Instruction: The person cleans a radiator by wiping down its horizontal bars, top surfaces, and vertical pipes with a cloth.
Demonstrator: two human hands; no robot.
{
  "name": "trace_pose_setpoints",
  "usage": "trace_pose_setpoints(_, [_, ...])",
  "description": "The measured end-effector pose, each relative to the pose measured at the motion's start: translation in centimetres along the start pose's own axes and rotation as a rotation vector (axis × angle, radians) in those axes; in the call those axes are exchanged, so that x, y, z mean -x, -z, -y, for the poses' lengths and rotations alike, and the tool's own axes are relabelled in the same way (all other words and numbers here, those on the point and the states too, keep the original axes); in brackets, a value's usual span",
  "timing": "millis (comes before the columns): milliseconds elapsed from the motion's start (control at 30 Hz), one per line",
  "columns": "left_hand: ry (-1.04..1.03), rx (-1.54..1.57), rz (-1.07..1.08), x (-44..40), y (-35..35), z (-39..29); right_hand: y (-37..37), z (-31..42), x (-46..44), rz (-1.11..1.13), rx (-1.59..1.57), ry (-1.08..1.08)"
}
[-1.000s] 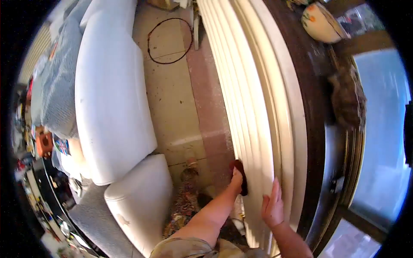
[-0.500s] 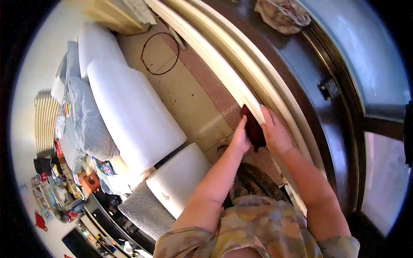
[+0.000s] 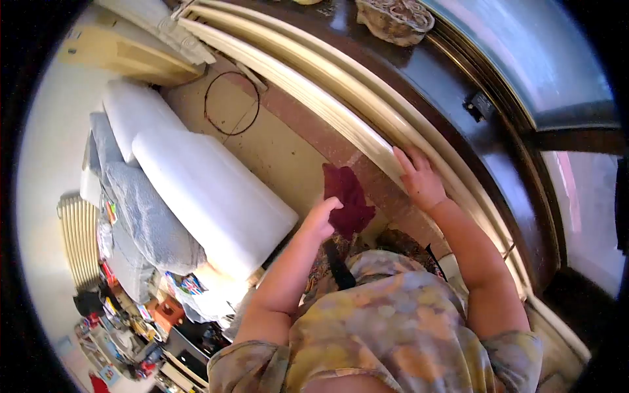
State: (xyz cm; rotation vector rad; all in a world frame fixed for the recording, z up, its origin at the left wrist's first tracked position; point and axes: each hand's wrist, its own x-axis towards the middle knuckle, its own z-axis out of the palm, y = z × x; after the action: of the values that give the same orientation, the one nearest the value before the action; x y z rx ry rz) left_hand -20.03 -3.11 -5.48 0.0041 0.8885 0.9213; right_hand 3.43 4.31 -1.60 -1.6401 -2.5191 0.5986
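Note:
A dark red cloth hangs from my left hand, its top edge pinched between thumb and fingers. The cloth is spread out over the floor area, apart from the cream panel. My right hand rests with fingers spread on the top of the ridged cream panel, holding nothing. Beyond the panel runs a dark glossy sill.
A white sofa with grey cushions stands to the left. A black hoop lies on the tiled floor. On the sill are a rough brown bowl and a small black object.
My left hand has drawn the red cloth left, away from the panel, and it hangs more open. My right hand has stayed on the panel's top, its fingers now more spread. The view has turned.

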Motion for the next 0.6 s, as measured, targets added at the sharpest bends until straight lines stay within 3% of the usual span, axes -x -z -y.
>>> trace_pose_setpoints(67, [0.112,0.006,0.041,0.7,-0.2,-1.8,0.5,1.6,0.6,-0.041,0.155,-0.107])
trace_pose_setpoints(133, [0.15,-0.062,0.096,0.6,-0.6,-3.4,0.7,2.8,1.3,-0.283,0.069,0.002])
trace_pose_setpoints(333, [0.356,-0.13,0.365,0.5,-5.0,-5.5,-1.2,6.2,3.9,-0.218,-0.809,-0.173])
trace_pose_setpoints(400, [0.382,-0.121,0.404,-0.2,-6.2,-4.8,-0.5,6.6,4.8,-0.111,-1.383,-0.347])
trace_pose_setpoints(500, [0.396,-0.148,0.409,-1.7,-7.9,-3.4,-0.6,4.8,6.6,-0.055,-1.536,-0.534])
trace_pose_setpoints(567, [0.343,-0.492,0.355,-2.9,-9.4,-2.9,0.1,3.2,8.5,-0.137,-1.564,-0.583])
trace_pose_setpoints(600, [0.343,-0.507,0.364,-3.1,-10.3,-2.7,0.9,2.6,9.2,-0.206,-1.581,-0.624])
